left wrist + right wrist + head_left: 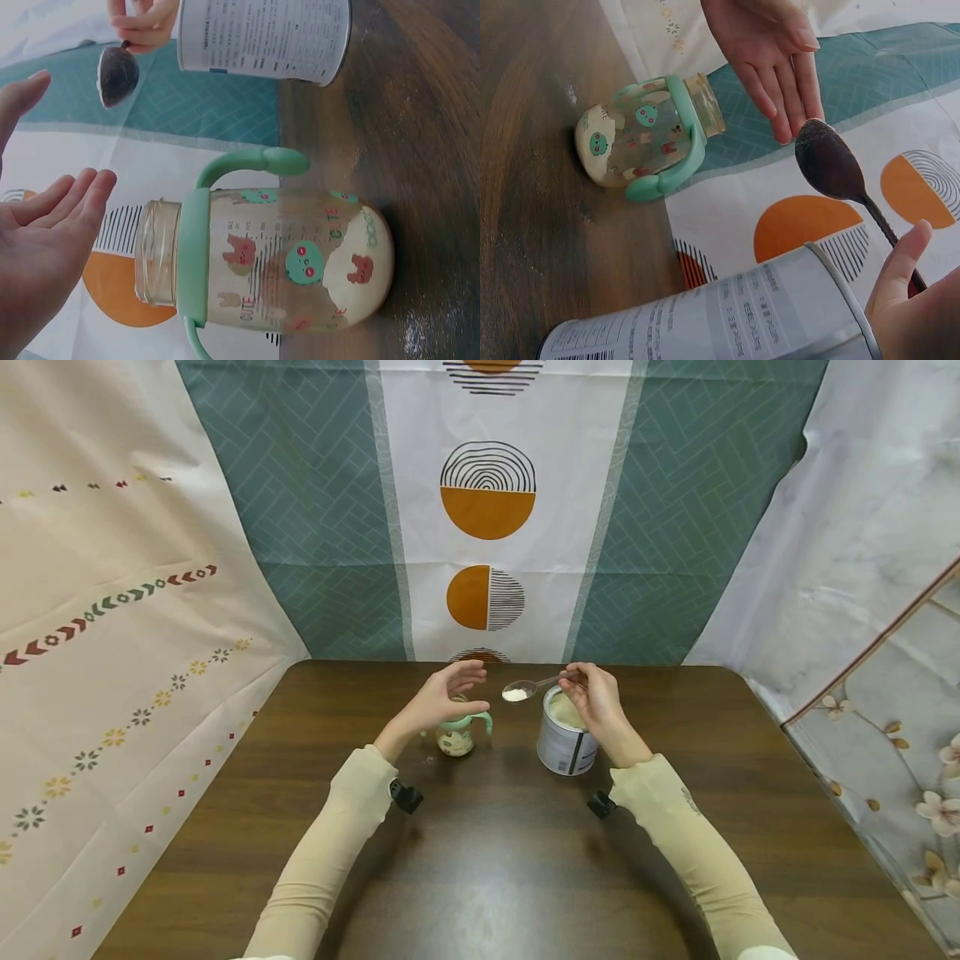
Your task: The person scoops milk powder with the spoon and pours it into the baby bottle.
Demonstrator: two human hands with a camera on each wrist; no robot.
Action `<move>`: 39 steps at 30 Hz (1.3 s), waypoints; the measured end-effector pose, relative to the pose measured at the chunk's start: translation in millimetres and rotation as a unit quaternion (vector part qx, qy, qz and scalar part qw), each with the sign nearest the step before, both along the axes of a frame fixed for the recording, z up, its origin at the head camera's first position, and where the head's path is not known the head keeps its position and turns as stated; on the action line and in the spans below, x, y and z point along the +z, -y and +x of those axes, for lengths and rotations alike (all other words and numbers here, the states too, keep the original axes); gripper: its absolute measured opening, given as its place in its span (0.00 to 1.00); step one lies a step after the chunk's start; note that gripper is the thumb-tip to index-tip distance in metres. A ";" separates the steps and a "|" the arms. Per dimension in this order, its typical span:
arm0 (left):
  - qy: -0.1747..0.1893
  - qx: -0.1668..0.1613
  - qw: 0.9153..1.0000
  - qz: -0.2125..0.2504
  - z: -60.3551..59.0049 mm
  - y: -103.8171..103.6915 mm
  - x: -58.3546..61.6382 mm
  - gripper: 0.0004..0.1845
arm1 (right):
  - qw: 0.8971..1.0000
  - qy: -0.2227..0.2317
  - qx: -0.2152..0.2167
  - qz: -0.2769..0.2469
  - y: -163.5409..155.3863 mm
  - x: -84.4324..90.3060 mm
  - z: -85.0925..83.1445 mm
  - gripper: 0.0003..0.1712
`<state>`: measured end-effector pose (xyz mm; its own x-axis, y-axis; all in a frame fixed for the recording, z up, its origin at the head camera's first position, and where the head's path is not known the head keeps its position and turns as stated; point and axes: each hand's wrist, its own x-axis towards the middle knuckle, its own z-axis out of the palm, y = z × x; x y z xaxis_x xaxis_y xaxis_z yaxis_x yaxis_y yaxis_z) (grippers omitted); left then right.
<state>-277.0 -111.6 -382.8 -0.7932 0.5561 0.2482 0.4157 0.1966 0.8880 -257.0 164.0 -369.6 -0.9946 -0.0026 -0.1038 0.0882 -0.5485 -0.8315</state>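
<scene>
— So, from the head view, where is everything?
— The right hand (600,702) pinches a spoon (528,688) holding white powder, level above the gap between the open powder tin (564,740) and the baby bottle (457,735), near the bench's (480,860) far edge. The left hand (446,693) hovers over the bottle, fingers relaxed, gripping nothing.

— And the left wrist view?
— The open palm (45,247) sits just beside the bottle's (277,259) uncapped mouth, apart from it.

— The right wrist view?
— The thumb (904,259) rests on the spoon's handle (889,229), its bowl (829,161) under the left hand's fingertips (784,90).
</scene>
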 end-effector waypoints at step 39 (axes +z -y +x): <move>-0.008 0.082 0.996 -0.036 -21.8 32.2 -42.9 0.44 | 0.992 -0.060 0.058 0.090 46.5 -7.8 0.2 0.13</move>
